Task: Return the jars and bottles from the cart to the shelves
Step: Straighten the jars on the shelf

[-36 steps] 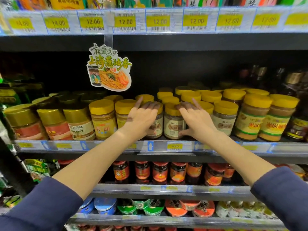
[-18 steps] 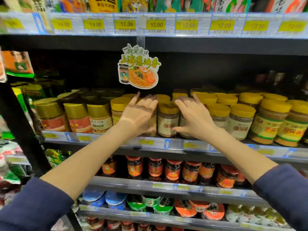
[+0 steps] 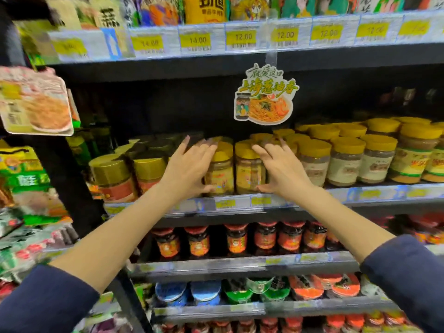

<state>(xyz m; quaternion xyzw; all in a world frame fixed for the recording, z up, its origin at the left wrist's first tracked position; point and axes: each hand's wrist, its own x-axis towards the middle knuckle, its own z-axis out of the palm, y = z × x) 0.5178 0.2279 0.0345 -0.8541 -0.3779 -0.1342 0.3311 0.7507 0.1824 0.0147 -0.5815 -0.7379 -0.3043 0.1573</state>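
Jar labels (image 3: pixel 219 179) seemingly blurred, unreadable

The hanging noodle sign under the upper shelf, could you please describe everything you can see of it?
The noodle sign is a flat, die-cut card with a white border, hung by a clear strip from the upper shelf edge. It shows yellow-green Chinese lettering, a dark jar and a heap of orange noodles. It hangs upright, facing out, above the yellow-lidded jars; neither hand touches it.

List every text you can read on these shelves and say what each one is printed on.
"14.00": two yellow price tags on the top shelf rail.
"12.00": price tags further right on that rail.
"上海葱油香": hanging noodle sign.
Jar labels, lower rail tags and packets up top: too blurred to read.
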